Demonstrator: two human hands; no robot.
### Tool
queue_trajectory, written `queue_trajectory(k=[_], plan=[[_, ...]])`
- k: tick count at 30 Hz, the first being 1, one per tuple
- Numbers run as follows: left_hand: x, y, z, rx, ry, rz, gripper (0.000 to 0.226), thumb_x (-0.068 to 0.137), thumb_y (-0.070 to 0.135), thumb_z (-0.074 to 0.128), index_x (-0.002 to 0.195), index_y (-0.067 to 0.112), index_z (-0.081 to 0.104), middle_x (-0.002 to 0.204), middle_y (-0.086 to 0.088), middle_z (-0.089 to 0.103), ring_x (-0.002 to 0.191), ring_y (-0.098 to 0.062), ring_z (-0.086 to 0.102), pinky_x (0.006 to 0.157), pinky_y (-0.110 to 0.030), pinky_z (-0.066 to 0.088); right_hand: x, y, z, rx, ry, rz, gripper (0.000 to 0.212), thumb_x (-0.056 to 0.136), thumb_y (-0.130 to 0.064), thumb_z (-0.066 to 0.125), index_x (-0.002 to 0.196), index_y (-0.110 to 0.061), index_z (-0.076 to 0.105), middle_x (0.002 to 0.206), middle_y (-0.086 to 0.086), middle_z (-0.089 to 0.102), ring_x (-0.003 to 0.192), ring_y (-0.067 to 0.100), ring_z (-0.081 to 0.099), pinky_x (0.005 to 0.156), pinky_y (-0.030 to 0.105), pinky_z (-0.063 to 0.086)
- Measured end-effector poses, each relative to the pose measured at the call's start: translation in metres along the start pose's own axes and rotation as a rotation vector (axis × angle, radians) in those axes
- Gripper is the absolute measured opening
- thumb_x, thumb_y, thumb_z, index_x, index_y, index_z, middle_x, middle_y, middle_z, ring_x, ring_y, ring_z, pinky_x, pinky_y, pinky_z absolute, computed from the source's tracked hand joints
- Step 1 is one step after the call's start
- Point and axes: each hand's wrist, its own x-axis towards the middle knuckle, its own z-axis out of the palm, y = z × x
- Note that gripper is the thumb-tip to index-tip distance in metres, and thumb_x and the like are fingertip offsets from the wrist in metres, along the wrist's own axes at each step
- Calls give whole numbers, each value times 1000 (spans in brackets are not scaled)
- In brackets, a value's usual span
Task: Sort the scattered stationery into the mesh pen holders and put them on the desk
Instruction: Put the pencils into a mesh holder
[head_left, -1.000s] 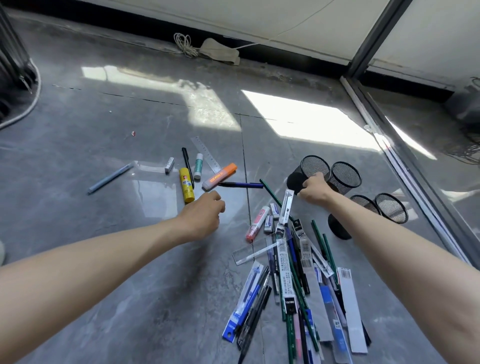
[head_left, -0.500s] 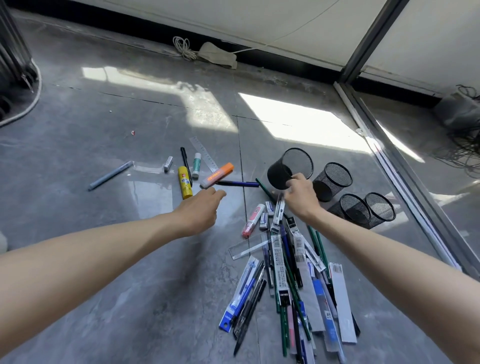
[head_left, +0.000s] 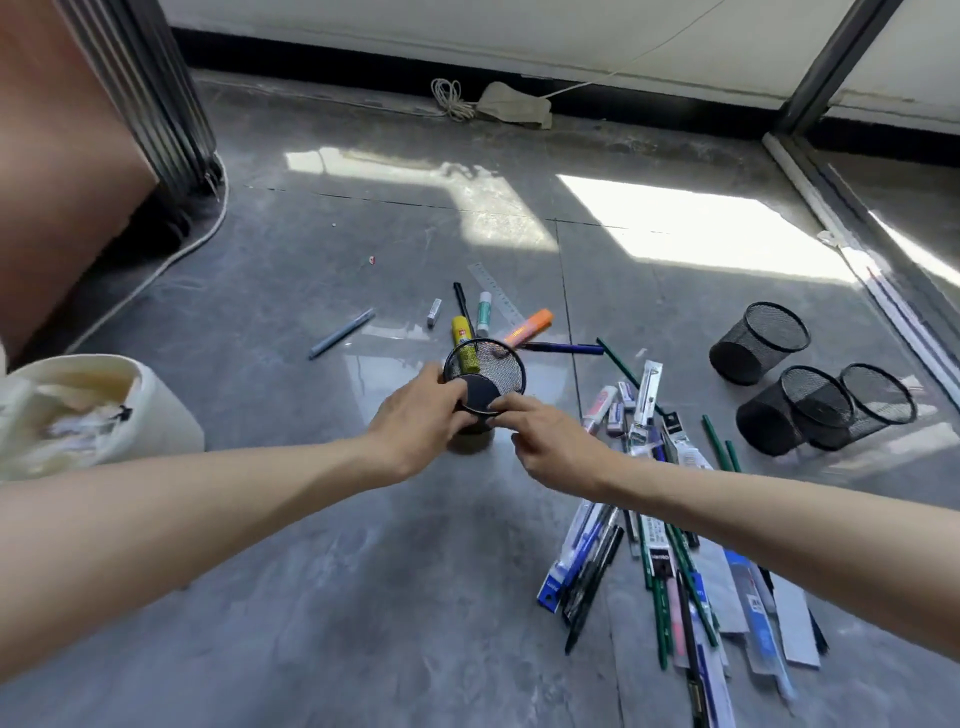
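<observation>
Stationery (head_left: 670, 545) lies strewn over the grey floor (head_left: 311, 571). Most of it is a heap of packeted pens and green pencils at right, partly covered by the right forearm and cut off at the bottom edge. A white bucket (head_left: 171, 415) sits at left. Three spare holders (head_left: 758, 348) sit far right, two of them touching. At centre one mesh holder (head_left: 485, 374) tilts its mouth toward the camera, its lower wall hidden behind both hands. The left hand (head_left: 421, 421) curls round its left side. The right hand (head_left: 556, 441) has fingertips at the near rim, but its thumb is hidden, so its grip cannot be told. Beyond lie a ruler (head_left: 496, 293), an orange highlighter (head_left: 530, 325) and a yellow glue stick (head_left: 462, 345). Packet print is too blurred to read.
</observation>
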Motion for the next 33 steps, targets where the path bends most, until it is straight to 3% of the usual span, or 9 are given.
queue_trajectory(k=[2, 6, 9, 15, 23, 28, 31, 33], plan=[[-16, -25, -6, -21, 18, 2, 20, 89, 30, 58, 100, 13, 58, 107, -7, 46, 92, -30, 53, 76, -37, 44, -1, -16, 5, 36, -52, -48, 45, 84, 5, 43, 122, -8, 61, 146, 2, 42, 128, 18, 46, 108, 25, 33], [-41, -61, -15, -47, 55, -53, 18, 85, 29, 66, 95, 14, 63, 102, -7, 50, 90, -30, 54, 78, -39, 46, -1, -33, 9, 30, -138, -107, 43, 85, 1, 44, 123, -10, 61, 157, -9, 19, 131, 19, 44, 100, 37, 43], [-47, -68, -16, -50, 60, -71, 19, 83, 26, 69, 95, 12, 67, 100, -8, 51, 91, -29, 55, 77, -33, 43, -1, -31, 8, -3, -178, -90, 42, 86, -1, 45, 124, -12, 60, 158, -11, 13, 135, 15, 39, 100, 36, 43], [-49, -66, -13, -46, 66, -101, 24, 84, 30, 68, 100, 12, 68, 102, -7, 51, 95, -27, 53, 78, -31, 40, -14, -18, 12, -44, -294, 67, 36, 91, -7, 46, 125, -13, 59, 152, 4, 33, 135, 18, 37, 108, 25, 28], [-52, -67, -1, -42, -1, -127, 23, 83, 29, 69, 99, 13, 67, 105, -6, 54, 101, -26, 53, 83, -32, 42, -46, 4, 16, -21, -370, 275, 31, 92, -11, 47, 119, -10, 62, 128, 7, 55, 116, 21, 52, 95, 26, 39], [-59, -54, 10, -133, 108, -135, 41, 77, 2, 66, 117, 11, 59, 131, -11, 40, 120, -30, 44, 99, -40, 41, -68, 19, 17, 75, -231, 495, 34, 89, -2, 44, 117, -3, 63, 123, 13, 61, 103, 20, 60, 85, 23, 44], [-63, -29, 15, -71, 208, -14, 49, 72, -9, 59, 117, 10, 59, 136, -15, 35, 125, -33, 35, 100, -42, 38, -79, 36, 21, 100, -117, 664, 32, 84, 0, 47, 111, -5, 65, 117, 14, 62, 89, 23, 59, 76, 26, 47], [-60, -9, 23, -56, 225, 132, 47, 67, -13, 62, 109, 8, 62, 131, -19, 42, 119, -37, 41, 94, -44, 44, -88, 49, 23, 97, -61, 792, 23, 81, -1, 51, 101, -6, 62, 104, 12, 64, 84, 26, 60, 74, 35, 52]])
